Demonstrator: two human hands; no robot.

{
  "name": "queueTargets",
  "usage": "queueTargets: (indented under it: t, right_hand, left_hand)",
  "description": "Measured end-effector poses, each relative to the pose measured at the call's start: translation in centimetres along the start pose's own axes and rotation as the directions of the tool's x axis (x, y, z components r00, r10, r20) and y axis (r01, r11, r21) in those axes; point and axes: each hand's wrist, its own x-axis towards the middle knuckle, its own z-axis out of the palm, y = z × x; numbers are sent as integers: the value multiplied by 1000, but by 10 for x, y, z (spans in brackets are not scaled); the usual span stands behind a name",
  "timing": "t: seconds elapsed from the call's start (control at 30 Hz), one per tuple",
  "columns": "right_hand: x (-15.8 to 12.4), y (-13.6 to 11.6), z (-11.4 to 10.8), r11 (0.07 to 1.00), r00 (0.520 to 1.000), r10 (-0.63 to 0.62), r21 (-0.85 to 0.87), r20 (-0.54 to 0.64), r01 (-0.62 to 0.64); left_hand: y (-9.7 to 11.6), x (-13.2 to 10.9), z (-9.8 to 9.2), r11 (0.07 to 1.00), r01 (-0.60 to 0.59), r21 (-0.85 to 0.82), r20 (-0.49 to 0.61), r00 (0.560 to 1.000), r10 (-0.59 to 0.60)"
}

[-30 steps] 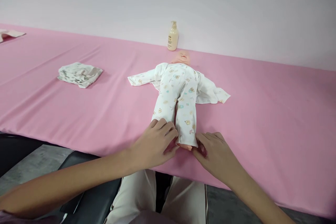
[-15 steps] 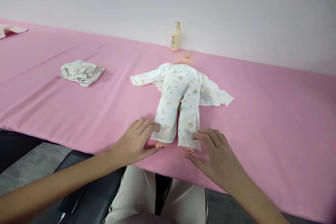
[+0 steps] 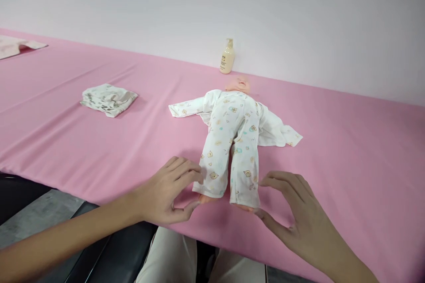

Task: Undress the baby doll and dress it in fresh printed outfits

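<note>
A baby doll [image 3: 242, 84] lies on its back, head toward the wall, in white printed trousers [image 3: 219, 141] and a white top [image 3: 272, 124] with both sleeves spread out. Beside the trouser cuff at the left is my left hand [image 3: 169, 190], thumb and fingers apart, fingertips at the edge of the cloth. My right hand [image 3: 295, 212] is at the outer side of the other cuff, its fingers also apart and curved. Neither hand grips anything. The doll's feet show a little below the cuffs.
Pink cloth [image 3: 348, 163] covers the table. A folded white printed cloth [image 3: 109, 99] lies at the left, and a pale pink cloth [image 3: 20, 47] at the far left. Behind the doll's head, a cream pump bottle [image 3: 227, 58] stands by the wall.
The view has shifted, so the scene sits slightly lower. My right hand has moved outward from the trouser cuff. My left hand stays beside its cuff.
</note>
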Motion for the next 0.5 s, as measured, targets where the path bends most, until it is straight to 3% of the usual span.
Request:
queueTargets:
  t: [0.1,0.23,0.37,0.43,0.5]
  right_hand:
    - [37,19,1,996,996,70,66,-52,-66]
    - [121,74,17,932,951,300,236,-77,-275]
    - [199,129,31,927,965,247,310,-86,-210]
    - [221,146,31,941,973,206,296,-108,-166]
    - [232,155,29,933,974,215,309,-74,-183]
  left_hand:
    - [-13,42,-5,998,53,31,-53,997,-51]
    - [-61,139,-5,988,148,41,-128,982,-141]
    - [-116,227,4,968,249,-26,-123,960,-250]
    - [-135,248,8,951,302,-59,-138,941,-308]
    - [-147,254,11,942,324,-92,-134,933,-334]
